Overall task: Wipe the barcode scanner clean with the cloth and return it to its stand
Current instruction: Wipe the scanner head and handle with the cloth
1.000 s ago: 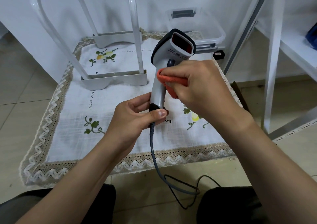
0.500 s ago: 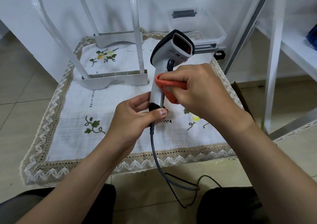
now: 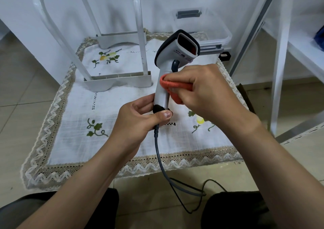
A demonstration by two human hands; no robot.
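I hold the scanner (image 3: 166,65) upright in the air over the middle of the mat (image 3: 73,141), nearer its right edge, head up and window (image 3: 186,43) facing away from me. I judge it to be light, stiff plastic with a smooth shell that could slip, so the handle is the place to hold it, not the head. The window looks like the delicate part. The cable (image 3: 157,149) hangs from the base over the mat's front edge to the floor and would likely tug if I swing the scanner.

My left hand (image 3: 136,121) pinches the black base of the handle between thumb and fingers, wrist low. My right hand (image 3: 208,91) comes in from the right, knuckles up. Its fingers are curled round the orange cloth (image 3: 175,85), which is soft and folded, and press it against the handle just below the trigger (image 3: 175,64). I cannot make out the stand for certain.
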